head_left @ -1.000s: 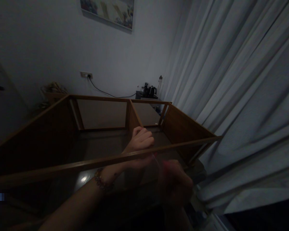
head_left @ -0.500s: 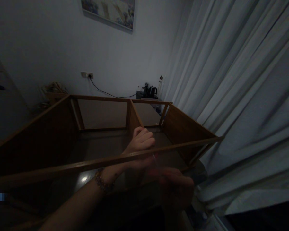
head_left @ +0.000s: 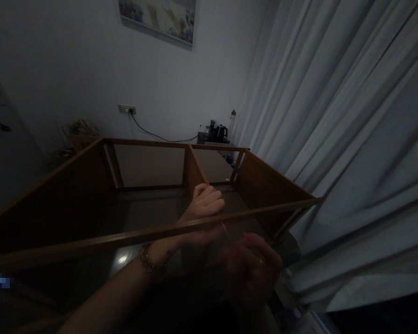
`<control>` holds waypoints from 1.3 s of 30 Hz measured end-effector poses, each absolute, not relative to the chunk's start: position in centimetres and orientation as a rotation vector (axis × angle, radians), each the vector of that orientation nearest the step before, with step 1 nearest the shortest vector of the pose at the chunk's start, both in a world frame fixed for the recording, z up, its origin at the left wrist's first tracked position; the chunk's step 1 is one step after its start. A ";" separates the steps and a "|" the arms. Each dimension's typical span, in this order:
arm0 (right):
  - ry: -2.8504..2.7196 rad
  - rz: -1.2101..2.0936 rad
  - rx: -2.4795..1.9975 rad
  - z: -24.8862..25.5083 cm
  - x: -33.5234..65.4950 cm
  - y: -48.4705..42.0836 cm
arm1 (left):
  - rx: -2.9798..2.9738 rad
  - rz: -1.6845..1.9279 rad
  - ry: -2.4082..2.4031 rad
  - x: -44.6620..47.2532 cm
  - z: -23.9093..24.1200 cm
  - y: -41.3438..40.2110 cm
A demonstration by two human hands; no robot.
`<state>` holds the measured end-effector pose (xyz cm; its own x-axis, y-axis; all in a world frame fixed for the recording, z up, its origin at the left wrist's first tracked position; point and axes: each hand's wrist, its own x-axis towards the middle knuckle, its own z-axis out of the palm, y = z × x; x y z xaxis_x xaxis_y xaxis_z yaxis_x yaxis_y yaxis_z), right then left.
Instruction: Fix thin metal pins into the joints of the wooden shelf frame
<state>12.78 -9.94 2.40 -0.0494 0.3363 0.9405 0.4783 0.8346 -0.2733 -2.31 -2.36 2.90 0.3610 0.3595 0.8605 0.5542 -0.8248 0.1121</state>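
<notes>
A brown wooden frame with side panels (head_left: 278, 178) and a long front rail (head_left: 125, 239) fills the middle of the head view. My left hand (head_left: 209, 202) passes under that rail, and its fingers curl closed around the near end of the middle divider panel (head_left: 197, 168). A bracelet (head_left: 148, 260) circles the left wrist. Below the rail, my right hand (head_left: 254, 264) is closed and smeared by motion. From it a thin shiny metal rod (head_left: 224, 228) points up toward the rail beside my left hand; its handle is hidden in the fingers.
White curtains (head_left: 334, 116) hang along the right side. Behind the frame, a black kettle (head_left: 221, 133) stands on a small dark table, its cord running to a wall socket (head_left: 127, 109). A picture (head_left: 160, 21) hangs on the wall.
My right hand has turned at the wrist, so its fingers and a ring now show below the rail. The left hand and the frame stay in place.
</notes>
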 end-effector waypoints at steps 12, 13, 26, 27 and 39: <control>-1.590 0.163 -0.551 1.7 12.6 -9.8 | -2.446 -1.421 -0.821 -2.5 3.1 -2.5; -1.575 0.198 -0.533 1.7 12.7 -9.6 | -2.452 -1.419 -0.827 -2.5 3.2 -2.6; -1.762 0.345 -0.426 2.2 14.6 -9.0 | -2.415 -1.457 -0.826 -2.3 2.7 -2.1; -1.779 0.336 -0.412 2.1 14.7 -9.0 | -2.409 -1.463 -0.825 -2.3 2.7 -2.1; -1.728 0.142 -0.413 2.9 13.7 -8.7 | -2.422 -1.464 -0.786 -2.3 3.2 -2.6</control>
<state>13.69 -8.72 2.85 -0.1454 0.3494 0.9256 0.1939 0.9275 -0.3196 -2.30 -2.60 3.24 0.3668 0.3353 0.8678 0.5379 -0.8375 0.0963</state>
